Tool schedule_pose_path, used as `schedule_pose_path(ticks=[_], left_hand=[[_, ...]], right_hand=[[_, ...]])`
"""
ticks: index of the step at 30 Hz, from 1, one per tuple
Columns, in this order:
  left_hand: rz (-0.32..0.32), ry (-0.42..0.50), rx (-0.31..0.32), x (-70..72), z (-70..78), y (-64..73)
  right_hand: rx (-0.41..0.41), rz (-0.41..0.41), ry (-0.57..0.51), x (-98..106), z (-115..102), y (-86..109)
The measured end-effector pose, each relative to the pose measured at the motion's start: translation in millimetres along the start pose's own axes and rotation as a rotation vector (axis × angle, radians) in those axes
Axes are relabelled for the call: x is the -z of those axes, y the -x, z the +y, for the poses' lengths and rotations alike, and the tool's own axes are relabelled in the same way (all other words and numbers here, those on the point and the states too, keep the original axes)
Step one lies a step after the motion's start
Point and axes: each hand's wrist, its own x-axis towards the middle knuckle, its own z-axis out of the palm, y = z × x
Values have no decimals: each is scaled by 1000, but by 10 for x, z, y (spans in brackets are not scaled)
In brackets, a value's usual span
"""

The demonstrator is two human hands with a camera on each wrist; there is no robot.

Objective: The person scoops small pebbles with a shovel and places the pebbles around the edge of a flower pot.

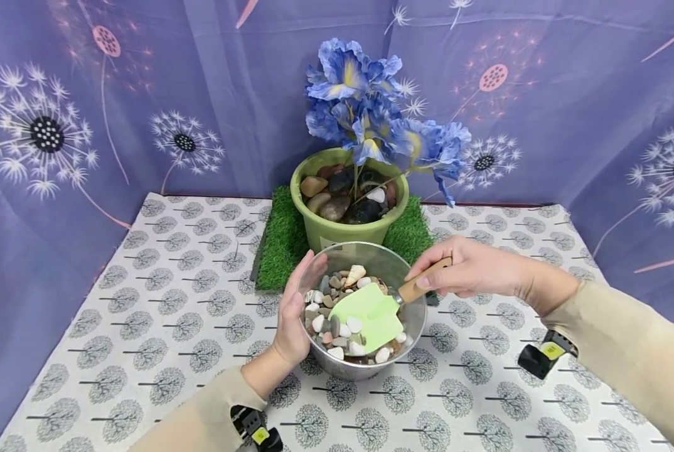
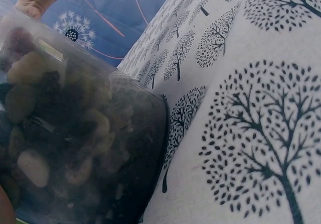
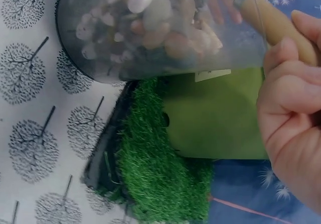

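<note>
A clear bucket of mixed pebbles and a shell stands in the middle of the table. My left hand rests along its left wall, fingers extended; some show through the clear side. My right hand grips the wooden handle of a hand trowel from the right. The trowel's light green blade is inside the bucket, with a few pebbles at its left edge. In the right wrist view, the wooden handle passes over the bucket's rim. The left wrist view shows the bucket's wall close up.
Behind the bucket, a green flower pot holds large stones and blue artificial irises. It stands on an artificial grass mat. A tree-print cloth covers the table, and a purple dandelion curtain hangs around it.
</note>
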Motion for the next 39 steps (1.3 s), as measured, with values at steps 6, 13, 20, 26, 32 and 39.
schedule_pose_path(ticks=[6, 13, 20, 26, 32, 39], left_hand=[[-4, -5, -3, -6, 6, -1], [-9, -7, 7, -3, 7, 11], [-4, -7, 16, -6, 8, 10], [-6, -6, 13, -8, 15, -1], [-5, 11, 24, -7, 12, -5], [-3, 18, 30, -2, 4, -1]], right_hand=[[8, -4, -30, -2, 50, 40], [43, -16, -107, -37, 75, 45], [43, -5, -128, -83, 90, 58], [41, 10, -177, -103, 119, 87], [29, 15, -235, -136, 145, 106], [46, 25, -259, -156, 183, 122]])
